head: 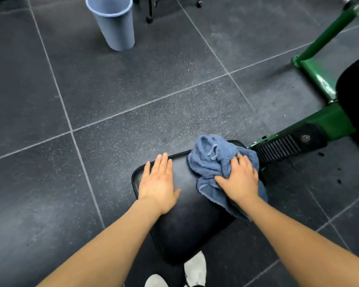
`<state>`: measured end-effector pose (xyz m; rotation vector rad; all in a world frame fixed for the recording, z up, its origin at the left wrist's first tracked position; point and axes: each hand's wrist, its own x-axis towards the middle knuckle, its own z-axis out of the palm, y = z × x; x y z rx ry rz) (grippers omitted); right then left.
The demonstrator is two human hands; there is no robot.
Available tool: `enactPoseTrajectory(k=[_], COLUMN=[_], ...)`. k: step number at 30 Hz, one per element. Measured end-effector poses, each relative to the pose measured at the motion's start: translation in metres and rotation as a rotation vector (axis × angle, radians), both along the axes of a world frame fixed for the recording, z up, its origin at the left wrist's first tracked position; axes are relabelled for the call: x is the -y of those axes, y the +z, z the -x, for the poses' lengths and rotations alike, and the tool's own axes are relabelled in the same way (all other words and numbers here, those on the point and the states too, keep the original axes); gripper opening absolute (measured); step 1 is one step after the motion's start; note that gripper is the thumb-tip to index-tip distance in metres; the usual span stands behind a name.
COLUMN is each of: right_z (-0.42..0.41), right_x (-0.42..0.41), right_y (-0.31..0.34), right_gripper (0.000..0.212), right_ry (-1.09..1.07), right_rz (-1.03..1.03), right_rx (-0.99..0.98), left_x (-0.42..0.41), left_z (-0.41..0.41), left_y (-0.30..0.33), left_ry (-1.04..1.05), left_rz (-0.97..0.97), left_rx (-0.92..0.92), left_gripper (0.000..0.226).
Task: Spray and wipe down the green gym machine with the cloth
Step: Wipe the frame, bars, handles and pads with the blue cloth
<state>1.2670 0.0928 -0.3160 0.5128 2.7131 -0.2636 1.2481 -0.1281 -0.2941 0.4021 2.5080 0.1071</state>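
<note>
A black padded seat of the green gym machine lies below me. A crumpled blue cloth sits on the pad's far right corner. My right hand presses down on the cloth, fingers spread over it and thumb against its folds. My left hand rests flat on the pad's left side, fingers straight and together. No spray bottle is in view.
A pale blue bin stands on the dark tiled floor at the top. Black wheeled legs stand behind it. A ribbed black footplate joins the green frame at the right. My white shoes are under the pad.
</note>
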Motion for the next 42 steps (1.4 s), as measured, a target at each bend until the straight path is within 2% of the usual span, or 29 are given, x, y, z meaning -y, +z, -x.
enactPoseTrajectory(k=[2, 5, 12, 14, 17, 21, 25, 28, 33, 38, 42], right_z=[0.026, 0.042, 0.043, 0.054, 0.08, 0.113, 0.128, 0.133, 0.107, 0.094, 0.067], right_x=[-0.007, 0.001, 0.006, 0.024, 0.044, 0.027, -0.011, -0.047, -0.082, -0.081, -0.086], right_y=[0.001, -0.002, -0.002, -0.002, 0.001, 0.004, -0.005, -0.005, -0.007, -0.017, -0.016], right_gripper=[0.083, 0.083, 0.077, 0.069, 0.043, 0.035, 0.03, 0.025, 0.016, 0.036, 0.031], right_ry=[-0.079, -0.06, 0.119, 0.259, 0.417, 0.505, 0.344, 0.201, -0.141, -0.217, -0.326], right_rz=[-0.01, -0.031, 0.037, 0.117, 0.163, 0.157, 0.236, 0.311, 0.519, 0.463, 0.467], right_rx=[0.021, 0.068, -0.02, -0.053, 0.01, 0.115, 0.178, 0.205, 0.057, -0.036, -0.104], left_x=[-0.01, -0.022, -0.04, -0.046, -0.038, -0.033, -0.064, -0.093, -0.098, -0.094, -0.087], left_z=[0.01, 0.016, 0.03, 0.037, 0.042, 0.045, 0.056, 0.06, 0.054, 0.053, 0.05], left_y=[-0.003, -0.009, -0.017, -0.024, -0.034, -0.033, -0.025, -0.021, -0.026, -0.023, -0.024], left_ry=[-0.02, -0.01, -0.01, 0.048, 0.155, 0.125, 0.095, 0.042, -0.087, -0.129, -0.167], left_rz=[0.002, 0.022, 0.006, 0.006, 0.032, 0.061, 0.022, -0.052, -0.001, 0.015, 0.016], left_rx=[0.033, 0.087, -0.004, 0.008, -0.027, -0.084, -0.016, 0.081, 0.116, 0.103, 0.072], left_gripper=[0.098, 0.11, 0.112, 0.115, 0.119, 0.113, 0.106, 0.109, 0.123, 0.124, 0.12])
